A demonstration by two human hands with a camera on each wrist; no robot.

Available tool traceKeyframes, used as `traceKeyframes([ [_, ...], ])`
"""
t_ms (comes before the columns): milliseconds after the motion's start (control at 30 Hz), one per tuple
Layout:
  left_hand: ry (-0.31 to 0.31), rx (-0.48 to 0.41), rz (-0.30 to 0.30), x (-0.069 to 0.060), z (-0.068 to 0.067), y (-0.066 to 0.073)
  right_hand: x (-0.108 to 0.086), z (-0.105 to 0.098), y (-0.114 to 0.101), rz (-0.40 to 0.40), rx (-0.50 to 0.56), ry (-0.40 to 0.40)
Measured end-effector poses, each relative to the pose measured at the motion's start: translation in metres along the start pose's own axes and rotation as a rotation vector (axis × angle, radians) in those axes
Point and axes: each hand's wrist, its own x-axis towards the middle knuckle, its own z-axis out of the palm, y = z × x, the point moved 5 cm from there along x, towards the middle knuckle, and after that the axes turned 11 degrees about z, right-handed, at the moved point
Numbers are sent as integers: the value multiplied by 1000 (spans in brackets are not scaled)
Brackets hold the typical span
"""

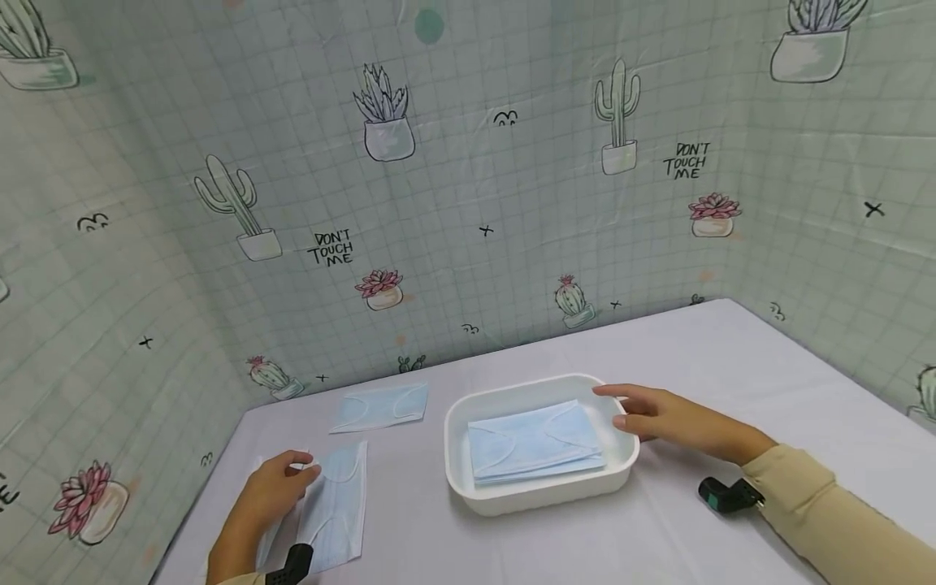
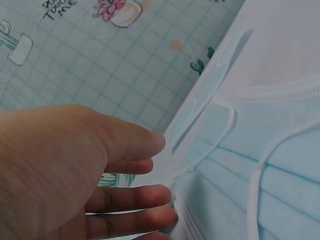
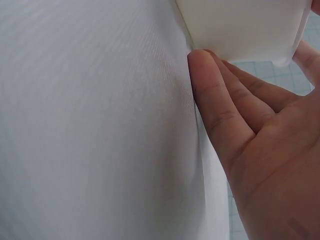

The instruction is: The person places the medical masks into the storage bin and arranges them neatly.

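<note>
Head view: I see the right hand (image 1: 661,416) holding the white tray (image 1: 544,498); the left hand (image 1: 269,486), grip loosely wide, by a blue mask (image 1: 347,520).

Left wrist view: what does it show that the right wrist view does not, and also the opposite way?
Only the left wrist view shows the left hand and light-blue masks. Only the right wrist view shows the right hand and part of the white tray. Both share the white tabletop and the grid-patterned backdrop.
</note>
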Motion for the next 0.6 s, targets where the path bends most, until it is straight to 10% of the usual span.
traceKeyframes([
  [600, 27, 76, 22, 9, 11, 1, 0, 2, -3, -32, -22, 8],
])
